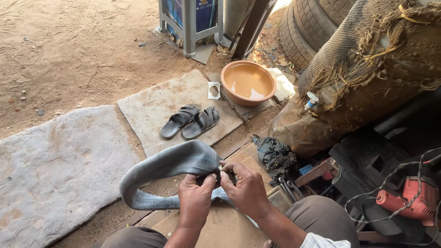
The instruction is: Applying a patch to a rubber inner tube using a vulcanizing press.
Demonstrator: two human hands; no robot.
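Note:
A grey-black rubber inner tube (pixel 161 167) loops from my hands out to the left, above the ground and a wooden board (pixel 220 227). My left hand (pixel 196 197) pinches a fold of the tube from below. My right hand (pixel 245 186) grips the same spot beside it, thumbs close together. Both hands sit over my knees at the bottom of the view.
A pair of dark sandals (pixel 190 121) lies on a stone slab (pixel 156 103). An orange basin (pixel 248 82) holds muddy water. Stacked tyres (pixel 305 27), a sack-covered bulky thing (pixel 367 69), an orange power tool (pixel 409 202), dark rags (pixel 275 156) and metal tools (pixel 287 186) crowd the right.

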